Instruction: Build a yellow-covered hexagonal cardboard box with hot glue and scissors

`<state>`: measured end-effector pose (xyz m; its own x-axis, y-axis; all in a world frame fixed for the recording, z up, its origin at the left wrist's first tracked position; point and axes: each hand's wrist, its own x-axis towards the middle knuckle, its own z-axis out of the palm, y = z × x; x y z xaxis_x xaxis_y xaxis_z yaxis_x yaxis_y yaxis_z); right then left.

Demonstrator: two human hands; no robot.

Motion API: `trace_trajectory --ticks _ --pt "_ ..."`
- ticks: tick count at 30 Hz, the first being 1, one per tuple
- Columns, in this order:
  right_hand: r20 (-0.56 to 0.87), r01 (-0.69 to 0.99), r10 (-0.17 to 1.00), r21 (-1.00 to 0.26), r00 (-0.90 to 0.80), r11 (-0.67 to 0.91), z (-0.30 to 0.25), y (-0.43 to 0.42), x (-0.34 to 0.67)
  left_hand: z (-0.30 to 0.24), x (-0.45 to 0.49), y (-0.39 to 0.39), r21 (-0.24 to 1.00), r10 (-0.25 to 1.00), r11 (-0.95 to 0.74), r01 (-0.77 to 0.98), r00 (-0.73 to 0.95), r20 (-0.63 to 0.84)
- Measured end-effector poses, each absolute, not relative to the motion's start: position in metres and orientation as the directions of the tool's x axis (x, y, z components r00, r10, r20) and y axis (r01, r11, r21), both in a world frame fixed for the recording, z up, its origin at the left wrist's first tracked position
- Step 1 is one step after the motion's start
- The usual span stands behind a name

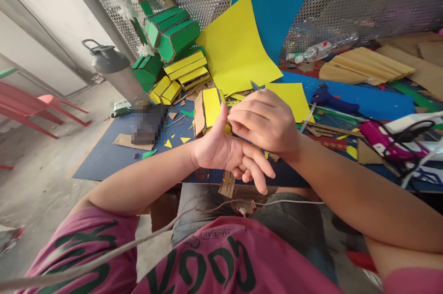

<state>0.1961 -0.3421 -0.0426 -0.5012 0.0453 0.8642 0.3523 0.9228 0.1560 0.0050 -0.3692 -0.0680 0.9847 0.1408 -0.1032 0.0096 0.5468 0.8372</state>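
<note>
My left hand (226, 152) is turned palm up over the table's front edge, its fingers loosely stretched out and apart, holding nothing. Just above it, my right hand (268, 121) has its fingertips pinched together beside the left thumb. Whatever they hold, if anything, is hidden or too small to make out. Right behind the left thumb stands a cardboard block faced with yellow paper (212, 107), partly covered by the hands. A strip of cardboard (226, 185) pokes out beneath my left hand, over the table edge.
Green cardboard shapes (178, 35) and yellow ones (187, 70) are piled at back left, near a grey bottle (114, 68). Yellow paper (242, 49) and a blue sheet (273, 3) lean on perforated metal. At right lie a glue gun (334, 100) and a magenta corded tool (391, 141).
</note>
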Motion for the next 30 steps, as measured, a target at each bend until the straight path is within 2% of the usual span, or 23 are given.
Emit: trace_trajectory --ticks 2,16,30 --pt "0.869 0.344 0.048 0.144 -0.492 0.928 -0.043 -0.341 0.196 -0.066 0.005 -0.369 0.836 0.147 0.548 0.037 0.979 -0.139" --pt "0.865 0.302 0.017 0.156 -0.502 0.941 -0.040 -0.342 0.197 -0.058 0.004 -0.373 0.819 0.157 0.574 0.000 0.981 -0.110" --pt "0.865 0.259 -0.016 0.168 -0.502 0.951 -0.039 -0.343 0.198 -0.054 0.005 -0.373 0.800 0.109 0.599 0.026 0.988 -0.113"
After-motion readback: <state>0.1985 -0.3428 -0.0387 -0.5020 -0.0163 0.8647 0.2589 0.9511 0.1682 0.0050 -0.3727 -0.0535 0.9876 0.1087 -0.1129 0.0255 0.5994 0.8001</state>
